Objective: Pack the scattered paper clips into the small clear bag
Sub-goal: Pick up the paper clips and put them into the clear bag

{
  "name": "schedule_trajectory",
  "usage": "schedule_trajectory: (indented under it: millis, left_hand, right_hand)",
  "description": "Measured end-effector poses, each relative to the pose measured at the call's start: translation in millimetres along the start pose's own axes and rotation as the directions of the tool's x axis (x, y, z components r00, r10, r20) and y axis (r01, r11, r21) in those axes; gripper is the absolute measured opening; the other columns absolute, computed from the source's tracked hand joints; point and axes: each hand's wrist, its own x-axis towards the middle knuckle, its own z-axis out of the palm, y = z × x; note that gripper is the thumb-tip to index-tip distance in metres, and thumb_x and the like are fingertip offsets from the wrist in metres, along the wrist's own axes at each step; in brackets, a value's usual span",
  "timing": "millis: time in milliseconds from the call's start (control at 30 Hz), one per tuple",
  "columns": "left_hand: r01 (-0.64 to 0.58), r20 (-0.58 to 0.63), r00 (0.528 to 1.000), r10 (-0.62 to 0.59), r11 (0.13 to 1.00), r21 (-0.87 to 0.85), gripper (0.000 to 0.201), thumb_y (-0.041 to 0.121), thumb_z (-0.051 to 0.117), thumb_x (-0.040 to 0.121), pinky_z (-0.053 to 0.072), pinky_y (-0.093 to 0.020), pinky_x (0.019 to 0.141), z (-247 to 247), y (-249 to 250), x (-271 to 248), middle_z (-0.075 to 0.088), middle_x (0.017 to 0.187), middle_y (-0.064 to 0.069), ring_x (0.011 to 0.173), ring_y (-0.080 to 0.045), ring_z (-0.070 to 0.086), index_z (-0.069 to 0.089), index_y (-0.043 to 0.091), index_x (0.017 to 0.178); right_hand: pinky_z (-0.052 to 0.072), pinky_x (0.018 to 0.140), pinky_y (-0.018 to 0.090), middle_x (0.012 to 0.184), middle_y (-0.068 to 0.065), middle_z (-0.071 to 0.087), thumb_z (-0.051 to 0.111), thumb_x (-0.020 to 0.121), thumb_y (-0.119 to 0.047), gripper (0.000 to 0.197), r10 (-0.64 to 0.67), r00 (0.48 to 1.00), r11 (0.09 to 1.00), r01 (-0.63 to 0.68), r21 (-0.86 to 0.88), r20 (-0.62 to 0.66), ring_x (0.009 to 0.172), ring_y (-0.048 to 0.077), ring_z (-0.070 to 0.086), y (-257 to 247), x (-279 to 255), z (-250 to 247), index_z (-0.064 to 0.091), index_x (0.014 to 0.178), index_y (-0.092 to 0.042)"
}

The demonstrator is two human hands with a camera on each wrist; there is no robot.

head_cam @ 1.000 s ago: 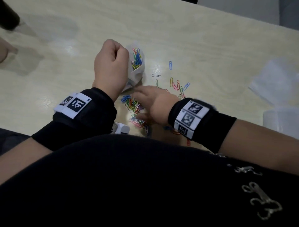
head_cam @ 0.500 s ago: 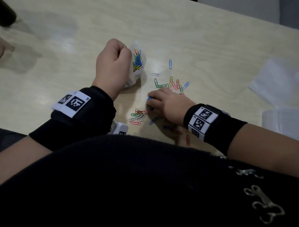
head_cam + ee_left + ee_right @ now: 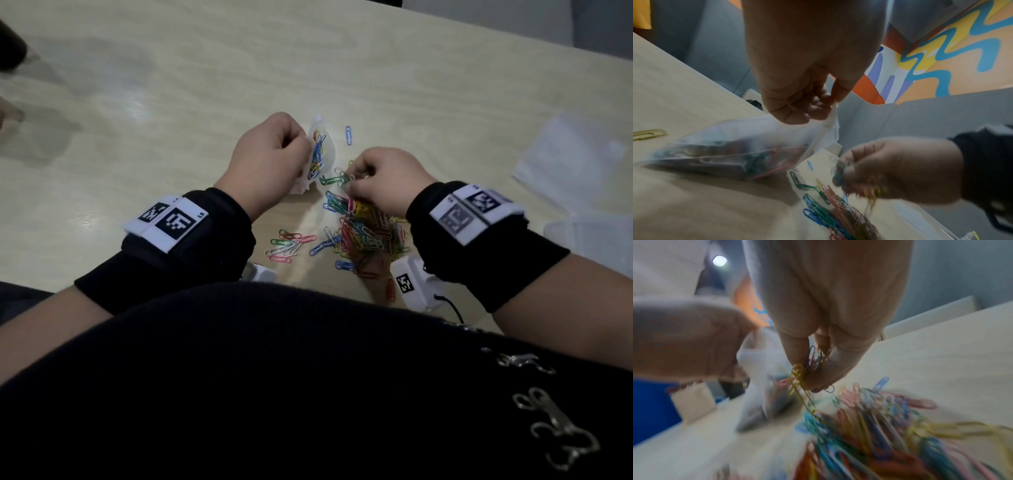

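Note:
My left hand (image 3: 274, 161) pinches the rim of the small clear bag (image 3: 320, 154), which holds several coloured paper clips; the bag (image 3: 731, 151) rests tilted on the table with its mouth toward the right. My right hand (image 3: 383, 178) is just right of the bag and grips a bunch of paper clips (image 3: 809, 368), some dangling from its fingers. A heap of coloured paper clips (image 3: 366, 236) lies below the right hand. A smaller group (image 3: 287, 245) lies to its left, and a single blue clip (image 3: 348, 135) sits beyond the bag.
The pale wooden table (image 3: 171, 102) stretches away to the left and far side. Clear plastic bags or sheets (image 3: 568, 161) and a clear box (image 3: 596, 236) lie at the right edge. My black-clad body fills the bottom of the head view.
My right hand gathered clips near the table's front edge and has lifted a bunch up toward the bag's mouth. The left hand kept its hold on the bag.

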Motion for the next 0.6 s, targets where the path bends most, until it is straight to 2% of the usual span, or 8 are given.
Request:
schedule_trajectory:
  millis: [67,100,167,233,300,367,467,600]
  left_hand:
    - [0.008,0.016,1.000,-0.008,0.999,0.033,0.019,0.029,0.051,0.078,0.053,-0.048,0.075,1,-1,-1,0.060,0.069,-0.001,0.070,-0.021,0.057,0.057,0.011,0.080]
    - [0.014,0.024,1.000,-0.015,0.999,0.039,0.017,0.029,0.051,0.077,0.054,-0.049,0.075,1,-1,-1,0.060,0.067,0.000,0.069,-0.021,0.057,0.056,0.013,0.078]
    - [0.029,0.034,0.999,-0.030,0.999,0.042,0.012,0.028,0.051,0.077,0.056,-0.048,0.075,2,-1,-2,0.061,0.064,0.002,0.067,-0.022,0.059,0.054,0.017,0.074]
    - [0.036,0.042,0.998,-0.038,0.999,0.034,0.010,0.025,0.053,0.078,0.058,-0.048,0.074,3,0,-3,0.063,0.062,0.002,0.065,-0.022,0.062,0.053,0.018,0.072]
    - [0.041,0.048,0.998,-0.042,0.999,0.022,0.012,0.020,0.054,0.081,0.058,-0.049,0.073,4,1,-4,0.063,0.060,0.001,0.064,-0.023,0.063,0.053,0.018,0.070]
    - [0.041,0.048,0.998,-0.041,0.999,0.015,0.014,0.016,0.054,0.083,0.058,-0.051,0.071,5,1,-4,0.064,0.061,-0.001,0.062,-0.024,0.063,0.052,0.017,0.069]
    - [0.045,0.034,0.998,-0.045,0.999,0.009,0.011,0.020,0.053,0.079,0.058,-0.051,0.072,4,2,-5,0.065,0.063,-0.004,0.064,-0.027,0.065,0.053,0.019,0.067]
    - [0.061,0.028,0.998,-0.060,0.998,-0.027,0.009,0.020,0.052,0.077,0.059,-0.047,0.068,3,1,-5,0.065,0.064,-0.005,0.062,-0.025,0.064,0.053,0.018,0.069]
  right_hand:
    - [0.052,0.076,0.034,0.084,0.003,0.065,0.074,0.080,-0.019,0.008,0.086,0.996,0.971,-0.088,0.223,0.021,0.077,0.019,0.061,-7,2,-10,0.067,0.085,-0.019]
    - [0.054,0.072,0.035,0.081,0.004,0.066,0.074,0.079,-0.015,0.009,0.109,0.994,0.935,-0.111,0.336,0.025,0.073,0.020,0.062,-10,2,-14,0.066,0.080,-0.018]
    - [0.054,0.062,0.028,0.081,0.009,0.067,0.072,0.080,-0.007,0.012,0.142,0.989,0.842,-0.142,0.521,0.041,0.070,0.020,0.063,-18,1,-22,0.064,0.079,-0.015]
    - [0.054,0.058,0.023,0.082,0.011,0.067,0.069,0.082,-0.004,0.010,0.138,0.988,0.791,-0.155,0.592,0.074,0.069,0.019,0.063,-28,0,-27,0.063,0.079,-0.012]
    - [0.060,0.067,0.026,0.086,0.012,0.066,0.065,0.085,-0.003,0.010,0.106,0.987,0.801,-0.157,0.577,0.122,0.073,0.019,0.065,-37,-1,-29,0.062,0.079,-0.010]
    - [0.061,0.078,0.032,0.097,0.014,0.066,0.063,0.084,-0.003,0.008,0.063,0.984,0.852,-0.140,0.504,0.165,0.084,0.022,0.067,-45,-1,-29,0.064,0.092,-0.006]
    - [0.061,0.077,0.032,0.101,0.013,0.064,0.059,0.086,-0.004,0.028,0.053,0.974,0.946,-0.119,0.300,0.221,0.084,0.021,0.066,-54,1,-29,0.062,0.113,0.002]
    - [0.061,0.070,0.030,0.105,0.008,0.064,0.052,0.089,-0.007,0.031,0.004,0.983,0.993,-0.026,0.114,0.185,0.085,0.020,0.067,-62,1,-29,0.062,0.118,-0.009]
